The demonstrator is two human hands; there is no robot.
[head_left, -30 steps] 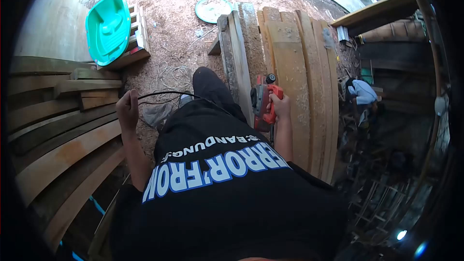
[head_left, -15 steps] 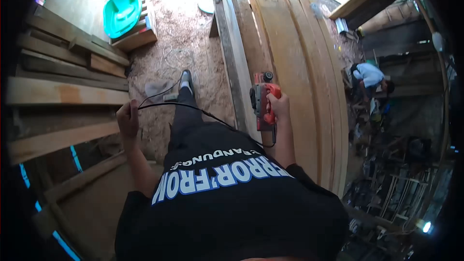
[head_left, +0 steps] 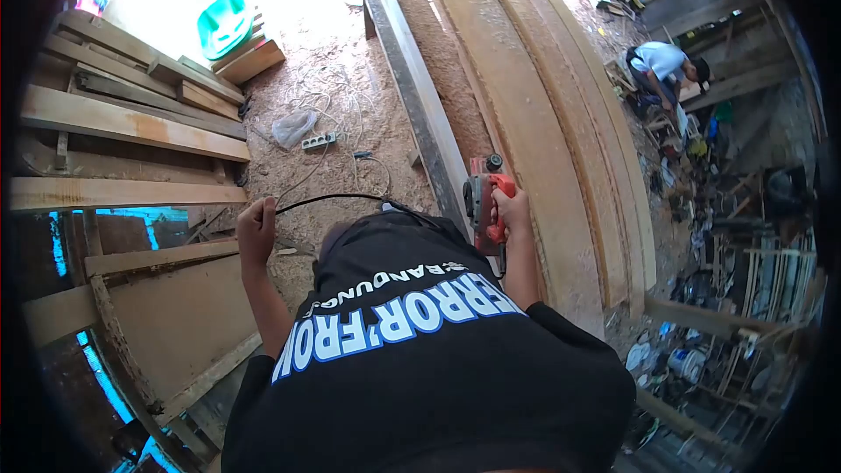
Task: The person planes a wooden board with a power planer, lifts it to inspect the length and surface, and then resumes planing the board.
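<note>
The electric planer (head_left: 484, 203), red and black, sits on the near end of the long planks (head_left: 534, 123), at their left edge, next to a dark narrow board (head_left: 412, 96) that runs alongside the stack. The planks are the biggest thing here: pale, curved lengths laid side by side and stretching from the person's right hip away to the far edge of the yard. To the left lies a sawdust-covered ground (head_left: 333, 79), and beyond it, along the left edge, a pile of loose timber (head_left: 131, 123) with a flat panel (head_left: 175, 315) below it. A person in a pale shirt (head_left: 659, 66) crouches well apart, past the right edge of the planks. At the far left corner of the ground a green plastic tub (head_left: 224, 24) rests on wooden blocks. Nearer, a white power strip (head_left: 319, 142) lies on the sawdust beside a crumpled plastic bag (head_left: 293, 127). The right hand (head_left: 511, 210) has its fingers wrapped tight around the planer's red handle. The left hand (head_left: 257, 226) is raised clear of the planks, closed in a fist around the black cord (head_left: 328, 199), which arcs across to the planer.
</note>
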